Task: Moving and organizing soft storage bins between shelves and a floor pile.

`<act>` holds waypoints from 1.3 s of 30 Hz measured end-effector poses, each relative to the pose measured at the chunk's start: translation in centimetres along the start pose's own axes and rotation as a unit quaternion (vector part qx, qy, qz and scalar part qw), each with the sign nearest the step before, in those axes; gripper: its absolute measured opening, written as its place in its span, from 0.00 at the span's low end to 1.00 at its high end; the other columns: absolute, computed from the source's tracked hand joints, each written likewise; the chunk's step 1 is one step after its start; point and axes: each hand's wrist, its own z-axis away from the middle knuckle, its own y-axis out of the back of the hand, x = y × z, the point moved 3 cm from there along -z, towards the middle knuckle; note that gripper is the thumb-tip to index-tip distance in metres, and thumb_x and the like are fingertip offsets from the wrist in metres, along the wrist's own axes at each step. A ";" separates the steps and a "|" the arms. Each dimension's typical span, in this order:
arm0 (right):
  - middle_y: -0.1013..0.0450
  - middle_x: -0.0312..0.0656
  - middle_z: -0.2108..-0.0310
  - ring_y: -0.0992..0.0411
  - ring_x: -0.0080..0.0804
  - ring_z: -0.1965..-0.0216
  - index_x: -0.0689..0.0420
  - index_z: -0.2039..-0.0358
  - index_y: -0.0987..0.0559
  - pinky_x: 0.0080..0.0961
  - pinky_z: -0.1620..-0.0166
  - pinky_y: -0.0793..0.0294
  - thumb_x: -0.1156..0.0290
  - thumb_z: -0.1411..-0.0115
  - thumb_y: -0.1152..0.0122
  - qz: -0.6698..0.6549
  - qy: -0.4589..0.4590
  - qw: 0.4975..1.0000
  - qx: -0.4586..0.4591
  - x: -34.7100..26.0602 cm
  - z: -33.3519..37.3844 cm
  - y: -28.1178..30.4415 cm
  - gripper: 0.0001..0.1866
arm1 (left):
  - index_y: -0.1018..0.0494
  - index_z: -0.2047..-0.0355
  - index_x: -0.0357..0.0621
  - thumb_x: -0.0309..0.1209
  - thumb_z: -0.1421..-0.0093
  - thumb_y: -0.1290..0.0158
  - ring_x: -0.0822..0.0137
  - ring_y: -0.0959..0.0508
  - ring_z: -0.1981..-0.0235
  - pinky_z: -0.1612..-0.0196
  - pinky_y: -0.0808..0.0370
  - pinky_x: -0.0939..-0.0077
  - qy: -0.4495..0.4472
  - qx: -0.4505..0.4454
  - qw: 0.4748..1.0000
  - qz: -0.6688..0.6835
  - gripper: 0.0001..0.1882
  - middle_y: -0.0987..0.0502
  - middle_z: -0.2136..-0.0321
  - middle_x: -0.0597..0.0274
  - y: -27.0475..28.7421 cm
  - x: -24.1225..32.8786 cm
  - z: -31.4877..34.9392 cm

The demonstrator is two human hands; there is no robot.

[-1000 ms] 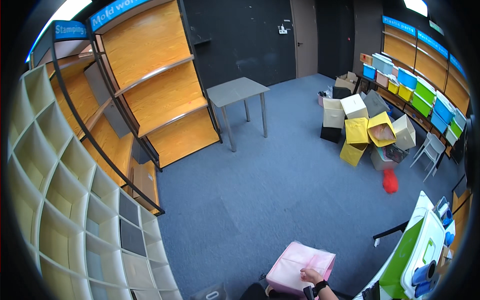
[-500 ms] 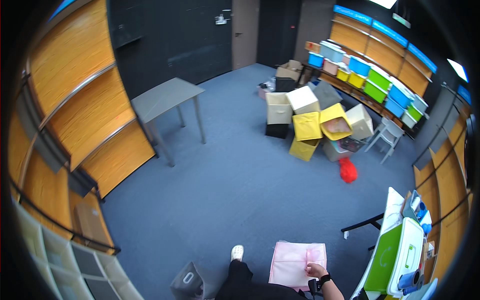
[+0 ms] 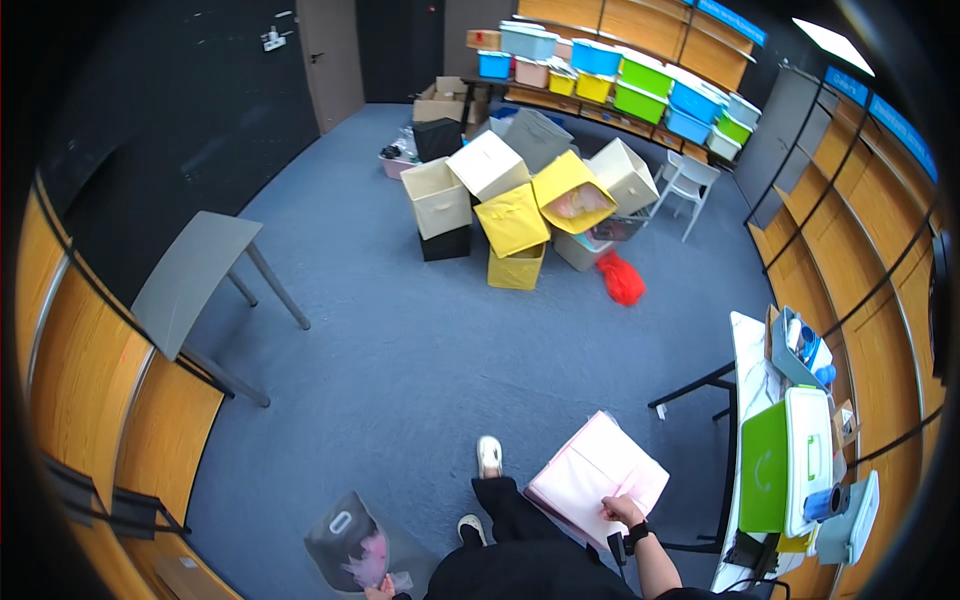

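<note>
My right hand (image 3: 622, 510), a dark band on its wrist, is closed on the front of a pink fabric storage box (image 3: 590, 465), where its handle strap is. The box hangs tilted beside my right leg. At the lower edge, my left hand (image 3: 378, 590) shows only in part, its fingers curled at the near rim of a grey storage bin (image 3: 325, 545). That bin has an oval handle hole and leans with its opening toward me. Inside it lies crumpled pink, see-through material (image 3: 367, 562). Some clear plastic shows beside my left fingers.
Yellow, cream and black fabric boxes (image 3: 515, 220) are piled ahead, with a red bundle (image 3: 622, 280) beside them. To the right stands a white table (image 3: 750, 350) carrying a green lidded bin (image 3: 765, 465). A grey table (image 3: 195, 265) and wooden shelves (image 3: 65, 420) are on the left.
My view has turned right. The pink box has tilted and risen in my right hand. My left hand has come into view at the grey bin, and the pink material inside now shows.
</note>
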 end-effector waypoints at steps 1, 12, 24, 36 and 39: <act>0.34 0.43 0.89 0.34 0.27 0.88 0.65 0.89 0.30 0.19 0.86 0.36 0.70 0.57 0.48 0.010 -0.002 1.000 0.012 -0.9 -0.8 -0.4 0.12 | 0.32 0.66 0.39 0.30 0.47 0.58 0.59 0.28 0.69 0.68 0.29 0.69 -0.004 0.005 1.000 -0.001 0.10 0.28 0.71 0.57 -0.6 1.2 -1.0; 0.32 0.48 0.85 0.30 0.34 0.84 0.70 0.82 0.30 0.26 0.81 0.28 0.72 0.55 0.45 -0.032 -0.059 0.998 0.021 -18.8 -13.2 -4.3 0.12 | 0.31 0.67 0.38 0.29 0.47 0.57 0.59 0.28 0.70 0.68 0.29 0.70 -0.061 0.075 0.995 0.001 0.10 0.28 0.71 0.58 -9.5 24.7 -11.9; 0.30 0.46 0.83 0.30 0.34 0.80 0.67 0.83 0.28 0.27 0.76 0.31 0.70 0.70 0.31 0.089 -0.013 0.982 0.167 -28.7 -20.0 2.2 0.17 | 0.31 0.68 0.38 0.29 0.48 0.56 0.60 0.28 0.70 0.68 0.29 0.71 -0.003 0.026 0.999 -0.040 0.10 0.27 0.72 0.58 -22.8 34.0 -21.0; 0.35 0.51 0.89 0.34 0.39 0.86 0.65 0.88 0.30 0.31 0.78 0.37 0.80 0.68 0.46 0.076 0.131 0.833 0.532 -51.8 -27.7 12.8 0.03 | 0.30 0.68 0.38 0.29 0.48 0.55 0.60 0.28 0.71 0.67 0.29 0.71 -0.081 -0.059 0.989 -0.110 0.09 0.27 0.73 0.58 -41.5 59.9 -39.7; 0.34 0.48 0.90 0.37 0.27 0.87 0.64 0.87 0.29 0.30 0.79 0.39 0.80 0.64 0.47 0.051 0.210 0.796 0.566 -62.4 -28.1 16.7 0.01 | 0.30 0.68 0.38 0.28 0.48 0.55 0.60 0.28 0.71 0.67 0.29 0.72 -0.108 -0.070 0.983 -0.133 0.09 0.27 0.73 0.58 -46.9 67.3 -43.4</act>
